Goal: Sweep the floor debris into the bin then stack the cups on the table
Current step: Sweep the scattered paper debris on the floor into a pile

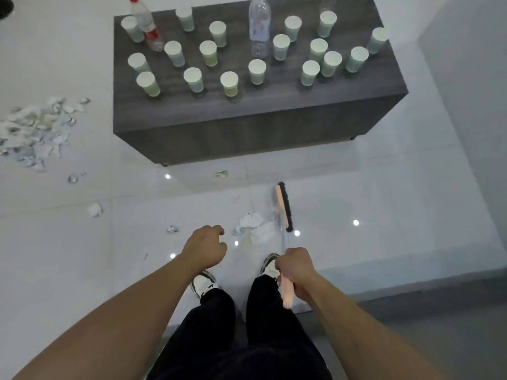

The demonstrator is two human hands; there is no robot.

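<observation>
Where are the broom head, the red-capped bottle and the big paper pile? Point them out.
broom head (284, 205), head view, on its pink back.
red-capped bottle (144, 23), head view, on its clear body.
big paper pile (35, 130), head view, on the heap's middle.

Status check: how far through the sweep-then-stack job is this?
Early. Done: a big paper scrap pile sits gathered at left. In hand: the right hand grips the broom, its head beside crumpled paper; the left hand is empty, loosely curled. Left: stray scraps remain on the floor, no bin in view, and the paper cups stand unstacked on the table.
</observation>
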